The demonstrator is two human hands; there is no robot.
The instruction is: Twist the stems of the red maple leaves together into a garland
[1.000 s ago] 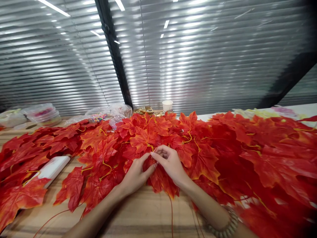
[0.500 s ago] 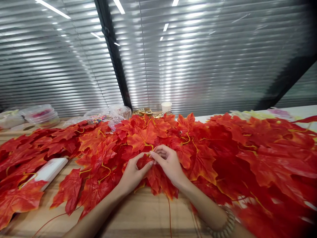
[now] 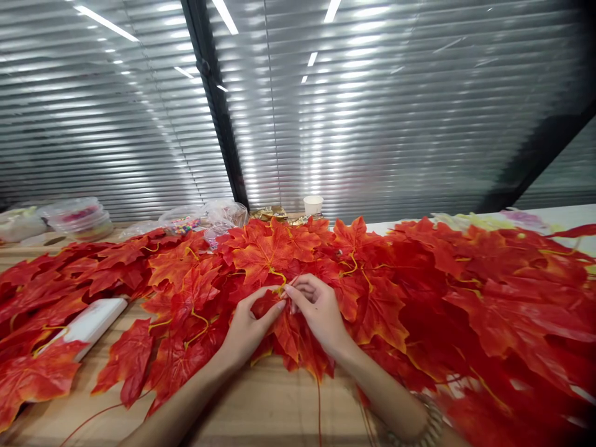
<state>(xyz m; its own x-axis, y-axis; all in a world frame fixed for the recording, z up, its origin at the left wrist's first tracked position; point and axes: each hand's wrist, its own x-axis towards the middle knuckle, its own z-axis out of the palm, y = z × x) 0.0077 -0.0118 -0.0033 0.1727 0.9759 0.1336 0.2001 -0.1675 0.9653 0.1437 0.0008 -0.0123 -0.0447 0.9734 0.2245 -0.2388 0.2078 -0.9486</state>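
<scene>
Red artificial maple leaves with yellow stems lie heaped in front of me. My left hand is closed in a pinch at a leaf's yellow stem, in the middle of the heap. Fingertip to fingertip with it, my right hand pinches at the same spot. A thin reddish line shows by its fingers, but what it grips is too small to make out. Below the hands, a red cord hangs down over the wooden table. A beaded bracelet circles my right wrist.
A white box-like object lies partly under leaves at the left. Behind the heap stand clear plastic tubs, a plastic bag, gold wrappers and a white paper cup. Blinds cover the window beyond.
Both hands stay pinched together at almost the same place. The leaf with the stem at my fingers has shifted slightly left. The view has tilted a little.
</scene>
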